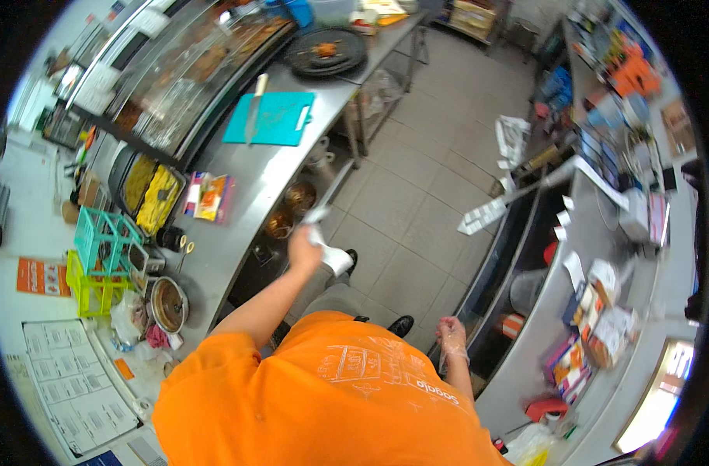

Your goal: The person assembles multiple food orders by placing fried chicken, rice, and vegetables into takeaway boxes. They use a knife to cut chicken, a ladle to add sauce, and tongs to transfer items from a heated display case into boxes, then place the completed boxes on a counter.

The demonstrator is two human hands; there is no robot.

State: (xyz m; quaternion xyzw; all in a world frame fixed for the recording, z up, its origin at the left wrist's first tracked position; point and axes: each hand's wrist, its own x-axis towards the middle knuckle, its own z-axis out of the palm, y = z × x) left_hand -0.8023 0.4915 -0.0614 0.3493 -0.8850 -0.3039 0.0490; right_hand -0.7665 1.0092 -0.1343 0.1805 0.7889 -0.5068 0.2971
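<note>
1. From the head camera I look down over my orange shirt (pixel 331 396) into a narrow kitchen aisle with a grey tiled floor (pixel 424 194) between two steel worktops.
2. My left hand (pixel 304 247) is stretched forward at the front edge of the left worktop (pixel 238 202); its fingers are wrapped around a white cloth (pixel 333 256), which hangs just below the hand over the floor.
3. My right hand (pixel 452 335) wears a thin clear glove and hangs low beside the front edge of the right worktop (pixel 595 233); its fingers are loosely curled and hold nothing that I can see.
4. Further along the left worktop lie a teal cutting board (pixel 281 116) with a knife (pixel 253 105) across it, and a round dark tray (pixel 325 51) near the far end.
5. Near the left worktop's near end stand a teal crate (pixel 98 241), a green crate (pixel 86 287) and a small pot (pixel 168 304).
</note>
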